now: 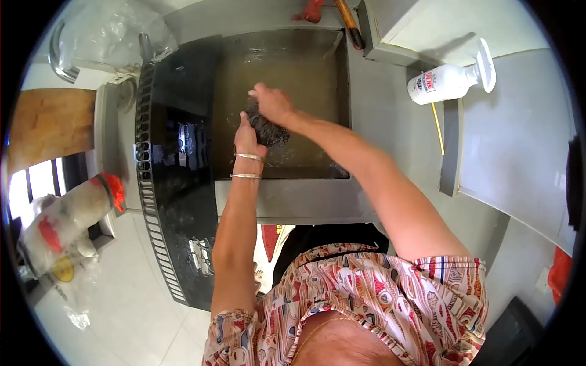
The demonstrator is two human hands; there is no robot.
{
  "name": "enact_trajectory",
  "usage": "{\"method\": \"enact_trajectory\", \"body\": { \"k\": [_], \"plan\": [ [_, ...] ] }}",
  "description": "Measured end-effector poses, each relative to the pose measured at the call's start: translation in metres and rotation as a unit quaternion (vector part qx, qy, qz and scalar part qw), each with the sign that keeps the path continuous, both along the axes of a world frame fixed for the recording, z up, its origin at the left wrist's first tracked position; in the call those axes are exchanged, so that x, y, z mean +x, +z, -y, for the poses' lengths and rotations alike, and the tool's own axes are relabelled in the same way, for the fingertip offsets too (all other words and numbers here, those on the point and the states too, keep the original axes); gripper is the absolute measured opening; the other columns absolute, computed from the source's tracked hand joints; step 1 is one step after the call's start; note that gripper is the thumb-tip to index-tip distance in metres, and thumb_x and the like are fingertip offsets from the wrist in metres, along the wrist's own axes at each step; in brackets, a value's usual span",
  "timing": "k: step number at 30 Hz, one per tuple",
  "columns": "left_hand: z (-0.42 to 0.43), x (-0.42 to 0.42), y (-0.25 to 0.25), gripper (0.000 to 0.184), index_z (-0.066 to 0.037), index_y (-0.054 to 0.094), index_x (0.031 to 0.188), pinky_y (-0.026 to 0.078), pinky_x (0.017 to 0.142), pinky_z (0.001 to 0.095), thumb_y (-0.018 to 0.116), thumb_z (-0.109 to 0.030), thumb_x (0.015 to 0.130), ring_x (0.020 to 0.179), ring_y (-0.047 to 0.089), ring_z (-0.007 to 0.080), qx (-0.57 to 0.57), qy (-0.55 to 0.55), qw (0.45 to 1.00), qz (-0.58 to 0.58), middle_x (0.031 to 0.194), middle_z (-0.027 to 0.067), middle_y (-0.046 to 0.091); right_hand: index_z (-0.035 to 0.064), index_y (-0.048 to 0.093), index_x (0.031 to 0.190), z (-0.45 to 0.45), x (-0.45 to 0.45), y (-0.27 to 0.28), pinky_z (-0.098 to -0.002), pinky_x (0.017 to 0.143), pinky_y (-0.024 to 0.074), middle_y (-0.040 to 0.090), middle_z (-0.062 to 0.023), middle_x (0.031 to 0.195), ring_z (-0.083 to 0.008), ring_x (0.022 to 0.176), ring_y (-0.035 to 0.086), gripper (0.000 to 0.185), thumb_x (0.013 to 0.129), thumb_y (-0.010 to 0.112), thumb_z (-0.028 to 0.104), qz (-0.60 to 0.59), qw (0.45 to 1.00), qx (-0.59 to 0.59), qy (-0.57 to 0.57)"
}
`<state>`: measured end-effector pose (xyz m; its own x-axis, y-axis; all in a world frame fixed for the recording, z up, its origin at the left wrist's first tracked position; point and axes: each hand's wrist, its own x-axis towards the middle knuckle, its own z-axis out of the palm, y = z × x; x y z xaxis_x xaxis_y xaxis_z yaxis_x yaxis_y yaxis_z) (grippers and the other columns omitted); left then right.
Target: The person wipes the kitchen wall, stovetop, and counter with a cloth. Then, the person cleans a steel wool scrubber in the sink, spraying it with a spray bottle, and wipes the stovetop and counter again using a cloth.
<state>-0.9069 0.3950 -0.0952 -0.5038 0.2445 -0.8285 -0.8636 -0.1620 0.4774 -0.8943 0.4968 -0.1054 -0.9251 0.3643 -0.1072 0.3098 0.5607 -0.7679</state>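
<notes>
A dark grey, rough-textured wad (268, 131), perhaps a rag or scourer, is between my two hands over a basin (287, 198) of murky water. My right hand (273, 105) is closed on its upper end, fingers curled. From the left side, my left hand (249, 139) grips its lower part, with the thumb against it and two bangles (247, 175) at the wrist. A long glossy black panel (183, 116) with a slotted edge lies along the basin's left side, partly covering it.
A white spray bottle (439, 84) lies on the right ledge near a thin yellow stick (438, 128). A wooden handle (348, 21) rests behind the basin. Clear plastic bags (113, 33) are at the upper left, above a wooden board (52, 128). Another filled bag (67, 219) hangs left.
</notes>
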Motion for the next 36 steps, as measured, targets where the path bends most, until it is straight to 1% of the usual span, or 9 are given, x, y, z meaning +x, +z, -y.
{"method": "enact_trajectory", "body": {
  "k": [11, 13, 15, 18, 24, 28, 29, 31, 36],
  "plan": [
    [0.001, -0.005, -0.065, 0.041, -0.007, 0.034, 0.126, 0.029, 0.090, 0.0644, 0.039, -0.028, 0.091, 0.117, 0.035, 0.0443, -0.020, -0.154, 0.976, 0.152, 0.129, 0.0186, 0.034, 0.0010, 0.037, 0.121, -0.003, 0.013, -0.097, -0.0442, 0.094, 0.0348, 0.038, -0.0242, 0.128, -0.0375, 0.115, 0.040, 0.050, 0.086, 0.042, 0.037, 0.197, 0.978, -0.001, -0.070],
    [0.001, 0.000, -0.059, 0.041, -0.006, 0.033, 0.127, 0.026, 0.091, 0.0662, 0.037, -0.027, 0.092, 0.120, 0.030, 0.0471, -0.040, -0.125, 0.979, 0.153, 0.136, 0.0200, 0.026, 0.0024, 0.042, 0.117, -0.023, 0.023, -0.111, -0.0443, 0.087, 0.0399, 0.049, -0.0232, 0.116, -0.0357, 0.106, 0.049, 0.044, 0.085, 0.045, 0.033, 0.178, 0.947, 0.179, 0.201],
    [0.006, -0.001, -0.064, 0.041, -0.005, 0.035, 0.125, 0.024, 0.090, 0.0691, 0.036, -0.030, 0.092, 0.119, 0.029, 0.0501, -0.061, -0.014, 0.976, 0.206, 0.134, 0.0198, 0.030, 0.0044, 0.048, 0.110, -0.041, 0.017, -0.145, -0.0447, 0.076, 0.0450, 0.060, -0.0213, 0.096, -0.0363, 0.089, 0.058, 0.039, 0.081, 0.052, 0.030, 0.197, 0.965, -0.131, -0.114],
    [-0.004, 0.000, -0.040, 0.039, -0.007, 0.042, 0.121, 0.030, 0.093, 0.0600, 0.035, -0.033, 0.092, 0.117, 0.036, 0.0423, -0.088, 0.015, 0.970, 0.228, 0.123, 0.0172, 0.042, 0.0031, 0.051, 0.099, 0.001, 0.013, -0.077, -0.0459, 0.073, 0.0474, 0.060, -0.0236, 0.091, -0.0382, 0.083, 0.059, 0.034, 0.075, 0.060, 0.026, 0.164, 0.983, 0.013, -0.083],
    [0.037, -0.022, -0.079, 0.043, -0.012, 0.040, 0.125, 0.034, 0.094, 0.0511, 0.033, -0.039, 0.092, 0.117, 0.038, 0.0336, 0.213, -0.001, 0.977, 0.021, 0.126, 0.0142, 0.042, 0.0034, 0.050, 0.091, 0.054, 0.024, 0.011, -0.0482, 0.063, 0.0445, 0.059, -0.0209, 0.070, -0.0412, 0.069, 0.057, 0.046, 0.074, 0.058, 0.046, -0.009, 0.999, -0.050, -0.015],
    [0.040, -0.030, -0.127, 0.046, -0.015, 0.039, 0.127, 0.036, 0.094, 0.0452, 0.032, -0.043, 0.091, 0.117, 0.040, 0.0278, 0.671, -0.074, 0.735, -0.064, 0.128, 0.0122, 0.042, 0.0048, 0.053, 0.092, 0.055, 0.014, 0.026, -0.0482, 0.062, 0.0447, 0.058, -0.0195, 0.068, -0.0395, 0.066, 0.057, 0.045, 0.075, 0.056, 0.047, -0.080, 0.997, 0.012, 0.001],
    [0.036, -0.026, -0.108, 0.046, -0.015, 0.039, 0.127, 0.036, 0.094, 0.0452, 0.032, -0.043, 0.091, 0.117, 0.040, 0.0278, 0.670, -0.074, 0.736, -0.064, 0.128, 0.0122, 0.042, 0.0050, 0.054, 0.091, 0.052, 0.008, 0.020, -0.0480, 0.062, 0.0449, 0.058, -0.0192, 0.068, -0.0392, 0.065, 0.057, 0.044, 0.076, 0.055, 0.047, -0.090, 0.996, 0.000, -0.016],
    [0.010, -0.018, -0.061, 0.040, -0.016, 0.050, 0.114, 0.041, 0.089, 0.0368, 0.032, -0.044, 0.091, 0.105, 0.049, 0.0227, 0.163, 0.003, 0.987, -0.014, 0.113, 0.0072, 0.053, 0.0051, 0.055, 0.091, 0.030, -0.007, 0.005, -0.0479, 0.062, 0.0451, 0.058, -0.0189, 0.069, -0.0390, 0.064, 0.057, 0.044, 0.077, 0.054, 0.047, -0.100, 0.994, -0.011, -0.032],
    [-0.006, 0.000, -0.007, 0.034, -0.005, 0.041, 0.116, 0.048, 0.077, 0.0378, 0.041, -0.029, 0.091, 0.096, 0.054, 0.0258, -0.017, -0.065, 0.989, -0.131, 0.105, 0.0128, 0.054, 0.0032, 0.052, 0.087, 0.003, -0.001, -0.024, -0.0481, 0.063, 0.0471, 0.059, -0.0224, 0.078, -0.0418, 0.068, 0.058, 0.031, 0.079, 0.053, 0.033, -0.039, 0.986, 0.162, -0.006]
  ]
}}
